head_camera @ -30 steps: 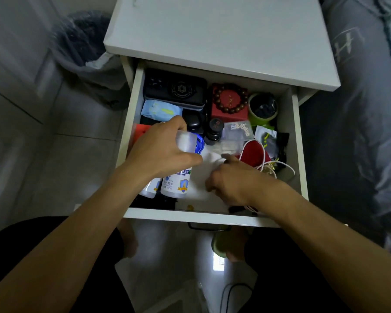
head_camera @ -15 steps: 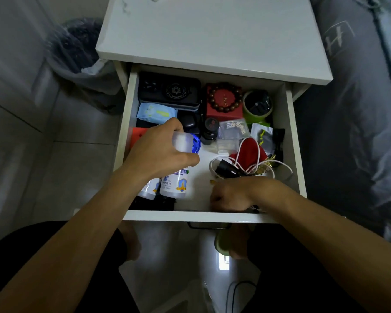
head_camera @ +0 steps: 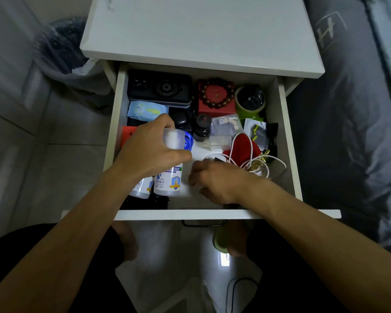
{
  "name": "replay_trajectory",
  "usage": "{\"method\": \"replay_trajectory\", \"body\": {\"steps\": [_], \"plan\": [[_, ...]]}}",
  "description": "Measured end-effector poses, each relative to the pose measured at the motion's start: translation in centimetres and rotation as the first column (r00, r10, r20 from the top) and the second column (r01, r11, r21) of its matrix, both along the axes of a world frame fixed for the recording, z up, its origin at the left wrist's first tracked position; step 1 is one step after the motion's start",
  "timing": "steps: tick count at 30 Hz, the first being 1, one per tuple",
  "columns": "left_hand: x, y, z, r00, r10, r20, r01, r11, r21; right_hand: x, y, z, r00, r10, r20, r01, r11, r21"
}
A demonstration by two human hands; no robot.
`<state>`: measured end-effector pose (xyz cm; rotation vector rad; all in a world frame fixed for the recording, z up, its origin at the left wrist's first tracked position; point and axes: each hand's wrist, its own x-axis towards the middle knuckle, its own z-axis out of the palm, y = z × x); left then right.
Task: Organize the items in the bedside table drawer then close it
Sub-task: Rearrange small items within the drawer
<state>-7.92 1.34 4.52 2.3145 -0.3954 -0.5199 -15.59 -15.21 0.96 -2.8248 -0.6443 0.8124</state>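
Your right hand (head_camera: 215, 181) sits low near the front edge of the open drawer (head_camera: 290, 154), fingers curled toward the drawer floor; whether they pinch anything cannot be told from this angle. Just beyond its knuckles a white cable (head_camera: 253, 161) loops over a red pouch (head_camera: 242, 147) toward the drawer's right side. Your left hand (head_camera: 149, 150) wraps around the frosted cap (head_camera: 173, 138) of a white bottle (head_camera: 168, 180) at the front left; a second white bottle (head_camera: 141, 188) stands touching it on the left. Past your hands, mid-drawer, lie a clear bag of dice (head_camera: 227, 124), a small dark jar (head_camera: 202, 129) and a pale blue packet (head_camera: 145, 109). Along the back edge run a black case (head_camera: 160, 89) in the left corner, a red box (head_camera: 216, 100) topped by a brown bead bracelet (head_camera: 215, 92), and a green cup (head_camera: 250, 102) at the right. The white bedside table (head_camera: 201, 32) top stretches beyond, with a lined bin (head_camera: 63, 53) on the floor to its left.
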Motion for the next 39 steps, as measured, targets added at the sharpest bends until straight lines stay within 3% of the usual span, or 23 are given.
{"method": "replay_trajectory", "body": {"steps": [2, 5, 12, 20, 24, 27, 30, 34, 39], "plan": [[0.0, 0.0, -0.1, 1.0, 0.011, -0.006, -0.011, 1.0, -0.007, 0.4, 0.6, -0.2, 0.994, 0.097, -0.043, -0.102, 0.986, -0.129], [0.0, 0.1, -0.1, 1.0, 0.016, -0.015, -0.016, 1.0, -0.016, 0.5, -0.1, 0.1, 0.986, 0.116, -0.122, -0.145, 0.953, -0.267], [-0.7, -2.2, 1.4, 0.996, 0.07, -0.051, -0.076, 0.99, -0.12, -1.1, -1.2, 0.9, 0.982, 0.034, -0.184, -0.097, 0.934, -0.344], [-3.0, -6.4, -2.1, 0.983, -0.184, -0.017, 0.183, 0.958, 0.221, -2.7, -2.6, 1.6, 0.969, -0.113, -0.22, 0.055, 0.966, -0.253], [-3.2, -6.5, -2.9, 0.966, -0.245, 0.082, 0.203, 0.916, 0.347, -2.6, -3.0, 1.7, 0.951, -0.165, -0.263, 0.115, 0.974, -0.197], [-3.8, -6.6, -3.1, 0.897, -0.418, 0.143, 0.264, 0.768, 0.584, -2.5, -3.2, 2.2, 0.936, -0.171, -0.308, 0.121, 0.977, -0.174], [-4.1, -6.5, -3.5, 0.843, -0.528, 0.099, 0.281, 0.591, 0.756, -2.6, -3.3, 2.4, 0.941, -0.142, -0.308, 0.09, 0.981, -0.174], [-4.5, -6.2, -3.7, 0.791, -0.608, 0.074, 0.313, 0.505, 0.804, -2.4, -3.3, 2.5, 0.938, -0.136, -0.319, 0.087, 0.983, -0.162], [-3.3, -4.1, -3.5, 0.719, -0.693, 0.053, 0.497, 0.567, 0.656, -2.5, -3.3, 3.0, 0.929, -0.156, -0.336, 0.111, 0.982, -0.151]]}}
